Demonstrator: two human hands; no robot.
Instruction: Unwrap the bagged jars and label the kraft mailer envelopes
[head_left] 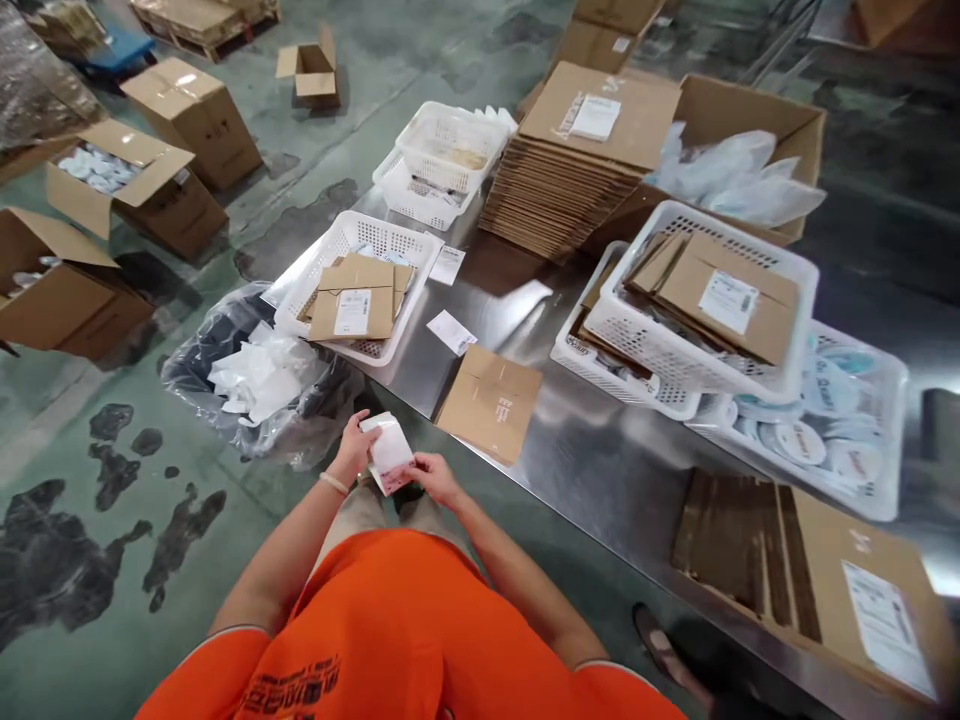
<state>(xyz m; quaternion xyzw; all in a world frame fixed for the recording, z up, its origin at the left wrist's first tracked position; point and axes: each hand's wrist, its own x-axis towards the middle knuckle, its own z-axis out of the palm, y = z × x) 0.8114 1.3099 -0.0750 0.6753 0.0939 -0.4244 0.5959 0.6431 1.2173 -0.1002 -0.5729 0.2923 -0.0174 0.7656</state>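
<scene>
Between my two hands is a small white printed label sheet (391, 450), held in front of my waist just off the table's edge. My left hand (352, 450) pinches its left side, fingers closed. At its lower right, my right hand (437, 478) grips the sheet between thumb and fingers. Closest on the steel table (577, 450) lies a flat brown cardboard box (491, 403), with a loose white label (451, 332) just beyond it. Left of that, a white basket (409, 300) carries flat boxes, the top one bearing a label.
A bin lined with clear plastic (191, 370) holds white waste paper beside my left hand. Stacked flat cartons (562, 190) and filled white baskets (694, 375) stand on the table. Open cartons (169, 200) sit on the floor at left. Another person's foot (660, 645) shows at lower right.
</scene>
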